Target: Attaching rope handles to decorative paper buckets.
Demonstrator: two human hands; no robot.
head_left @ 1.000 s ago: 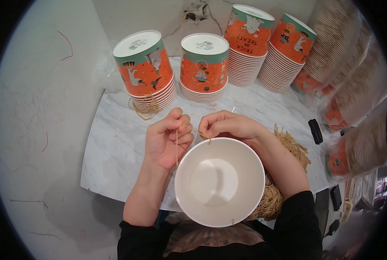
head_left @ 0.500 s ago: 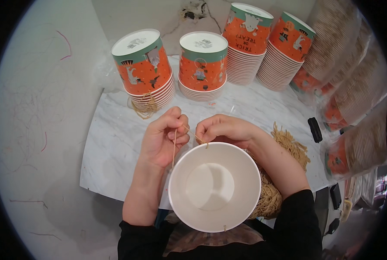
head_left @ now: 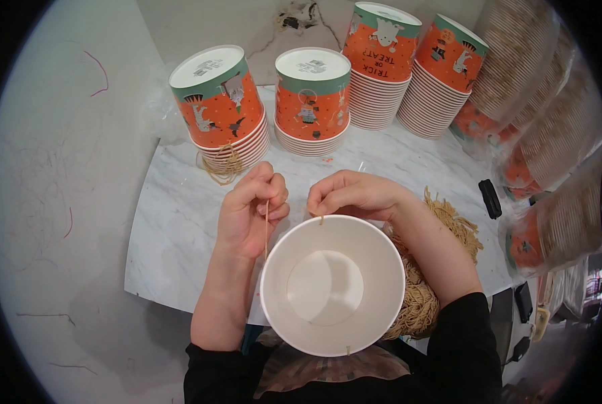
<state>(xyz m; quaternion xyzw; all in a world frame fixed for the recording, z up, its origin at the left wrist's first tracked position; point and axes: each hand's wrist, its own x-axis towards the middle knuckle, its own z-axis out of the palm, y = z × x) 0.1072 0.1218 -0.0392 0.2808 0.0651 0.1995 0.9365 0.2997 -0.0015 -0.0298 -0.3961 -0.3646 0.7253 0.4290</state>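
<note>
A white paper bucket (head_left: 332, 286) sits in front of me with its open mouth toward me. Short bits of tan cord show at its far rim (head_left: 322, 220) and near rim (head_left: 347, 351). My left hand (head_left: 250, 212), left of the bucket, is closed on a tan cord (head_left: 266, 230) that hangs down past the wrist. At the far rim, my right hand (head_left: 351, 195) has thumb and fingers pinched together on the cord where it meets the bucket; the fingertips partly hide it.
Upside-down stacks of orange and green paper buckets (head_left: 223, 101) stand along the back of the marble-patterned table (head_left: 173, 222). Bagged stacks (head_left: 550, 155) crowd the right. A heap of tan cords (head_left: 419, 303) lies under my right forearm, near a small black object (head_left: 489, 199).
The cord that stretched between my two hands no longer shows there. My left hand has shifted slightly left and away from me. The bucket has moved a little farther from me.
</note>
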